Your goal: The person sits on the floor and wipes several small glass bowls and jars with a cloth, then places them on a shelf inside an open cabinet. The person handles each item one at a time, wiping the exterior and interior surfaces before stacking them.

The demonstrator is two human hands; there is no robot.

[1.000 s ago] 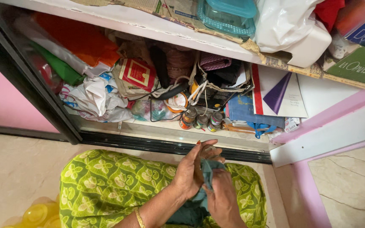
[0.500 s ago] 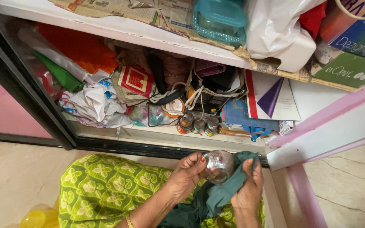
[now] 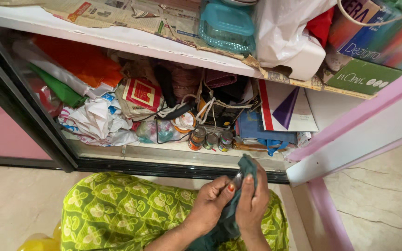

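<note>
We clamp both hands together: left hand (image 3: 209, 204) steadies the small glass jar (image 3: 237, 179) while right hand (image 3: 252, 204) presses the green cloth (image 3: 246, 168) over it.

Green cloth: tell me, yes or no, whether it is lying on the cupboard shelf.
No, the green cloth is held up between the left hand and right hand, in front of the shelf.
</note>
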